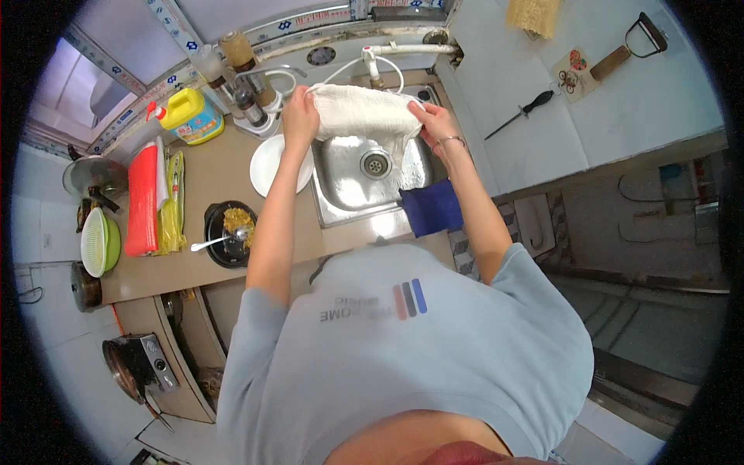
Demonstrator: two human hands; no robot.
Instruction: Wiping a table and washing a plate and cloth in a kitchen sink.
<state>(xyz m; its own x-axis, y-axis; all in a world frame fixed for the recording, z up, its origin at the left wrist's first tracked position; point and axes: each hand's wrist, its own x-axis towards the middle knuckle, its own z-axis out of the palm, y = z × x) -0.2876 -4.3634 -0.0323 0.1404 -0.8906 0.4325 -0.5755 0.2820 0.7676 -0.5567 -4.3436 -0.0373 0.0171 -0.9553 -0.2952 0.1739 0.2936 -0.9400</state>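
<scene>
A cream-coloured cloth (366,110) is stretched between my hands above the far part of a stainless steel sink (343,180). My left hand (301,115) grips its left end, while my right hand (435,125) pinches the right end. Part of the cloth hangs down in folds near my right hand. Below it, the round drain strainer (375,164) shows in the basin. A dark blue cloth (431,208) drapes over the sink's near right edge. Left of the sink lies a white plate (273,165), partly covered by my left forearm.
A black bowl (218,256) holds yellowish food and a spoon (212,243). Seasoning jars (250,107) and a yellow jug (192,116) stand along the window. Behind the sink runs a white tap pipe (412,49). A sharpening steel (517,116) and a peeler (616,58) hang on the right wall.
</scene>
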